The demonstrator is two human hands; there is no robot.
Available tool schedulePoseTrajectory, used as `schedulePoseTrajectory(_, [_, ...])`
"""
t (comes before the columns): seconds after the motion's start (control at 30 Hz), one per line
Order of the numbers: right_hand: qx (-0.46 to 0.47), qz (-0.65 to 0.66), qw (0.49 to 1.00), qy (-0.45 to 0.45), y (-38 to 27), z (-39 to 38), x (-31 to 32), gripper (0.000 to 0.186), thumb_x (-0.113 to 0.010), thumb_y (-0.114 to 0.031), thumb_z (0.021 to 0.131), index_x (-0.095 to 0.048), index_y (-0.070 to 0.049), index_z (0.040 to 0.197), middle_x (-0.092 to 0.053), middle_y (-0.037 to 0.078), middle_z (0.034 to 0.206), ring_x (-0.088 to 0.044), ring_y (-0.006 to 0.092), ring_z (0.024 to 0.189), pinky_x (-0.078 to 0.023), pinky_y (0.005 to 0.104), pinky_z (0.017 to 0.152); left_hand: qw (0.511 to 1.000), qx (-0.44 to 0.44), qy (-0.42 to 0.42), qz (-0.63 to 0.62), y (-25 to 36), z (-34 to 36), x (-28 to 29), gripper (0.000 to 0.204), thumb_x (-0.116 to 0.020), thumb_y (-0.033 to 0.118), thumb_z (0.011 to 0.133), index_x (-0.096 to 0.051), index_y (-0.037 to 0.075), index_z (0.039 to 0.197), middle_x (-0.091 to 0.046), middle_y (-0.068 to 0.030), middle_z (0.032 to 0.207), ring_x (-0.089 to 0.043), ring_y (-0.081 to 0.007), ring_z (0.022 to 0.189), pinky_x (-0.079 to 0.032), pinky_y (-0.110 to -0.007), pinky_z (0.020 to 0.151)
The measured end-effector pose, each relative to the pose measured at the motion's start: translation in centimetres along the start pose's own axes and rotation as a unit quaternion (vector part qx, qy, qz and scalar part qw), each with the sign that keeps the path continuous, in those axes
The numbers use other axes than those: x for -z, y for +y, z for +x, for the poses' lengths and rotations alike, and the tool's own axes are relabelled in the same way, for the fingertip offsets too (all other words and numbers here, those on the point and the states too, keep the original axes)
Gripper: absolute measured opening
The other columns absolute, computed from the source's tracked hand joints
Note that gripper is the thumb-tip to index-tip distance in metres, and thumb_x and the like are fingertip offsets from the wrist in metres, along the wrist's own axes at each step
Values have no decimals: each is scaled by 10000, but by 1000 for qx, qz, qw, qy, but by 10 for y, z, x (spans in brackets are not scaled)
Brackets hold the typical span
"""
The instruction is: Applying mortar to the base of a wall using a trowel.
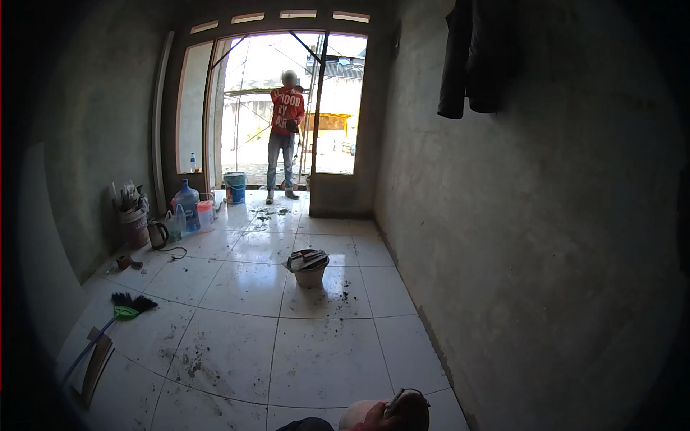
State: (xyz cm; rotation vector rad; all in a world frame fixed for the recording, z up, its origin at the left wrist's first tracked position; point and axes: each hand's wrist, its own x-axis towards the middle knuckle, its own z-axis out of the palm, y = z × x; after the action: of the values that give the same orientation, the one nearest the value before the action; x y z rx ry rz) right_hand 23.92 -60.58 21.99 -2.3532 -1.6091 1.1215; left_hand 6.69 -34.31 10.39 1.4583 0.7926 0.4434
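At the bottom edge, my right hand (372, 414) is closed on a dark grey object (406, 401), too unclear to name, beside a pale rounded thing (353, 416) that is cut off by the frame. A patch of dark cloth (305, 425) shows to their left. My left hand is not visible. Farther forward on the tiles stands a pale bucket (310, 276) with flat metal tools (309, 257) lying across its top.
A person (286, 122) stands in the bright doorway near a blue bucket (235, 190). Along the left wall (93, 144) are a water jug (187, 208), kettle (157, 235), tool bucket (135, 228) and broom (126, 311). Dark trousers (481, 72) hang on the right wall.
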Motion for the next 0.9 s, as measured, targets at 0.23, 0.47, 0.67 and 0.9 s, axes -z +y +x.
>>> schedulePoseTrajectory(0.23, [-39, 50, 997, -47, -14, 2, 5, 527, -692, -326, 704, -491, -9, 1074, -573, 125, 762, -514, 205, 613, -430, 348, 551, 993, 27, 84, 79, 13, 2, -6, 572, -655, 294, 726, -424, -28, 1140, -540, -202, 1028, -520, -277, 964, -457, -346, 759])
schedulePoseTrajectory(0.47, [-50, 73, 993, -72, -25, 0, 14, 549, -692, -351, 696, -497, -7, 1077, -589, 150, 808, -547, 243, 662, -445, 366, 597, 989, -124, 77, 4, -17, 16, -16, 508, -647, 301, 723, -465, -15, 1078, -572, -205, 942, -559, -310, 858, -461, -359, 711])
schedulePoseTrajectory(0.67, [-25, 44, 998, -33, -20, -3, 12, 565, -680, -390, 680, -516, 0, 1054, -577, 223, 984, -544, 359, 935, -429, 398, 788, 966, -173, 99, 164, -27, 21, -15, 444, -657, 232, 733, -481, -11, 1060, -582, -176, 903, -559, -245, 847, -467, -338, 689])
schedulePoseTrajectory(0.9, [46, -14, 999, -6, 5, 14, -7, 558, -696, -386, 664, -526, -16, 1046, -595, 201, 948, -562, 359, 898, -444, 411, 749, 953, -78, 176, 236, -47, 35, 11, 536, -672, 410, 661, -541, 22, 1006, -607, -186, 892, -592, -316, 777, -475, -384, 643])
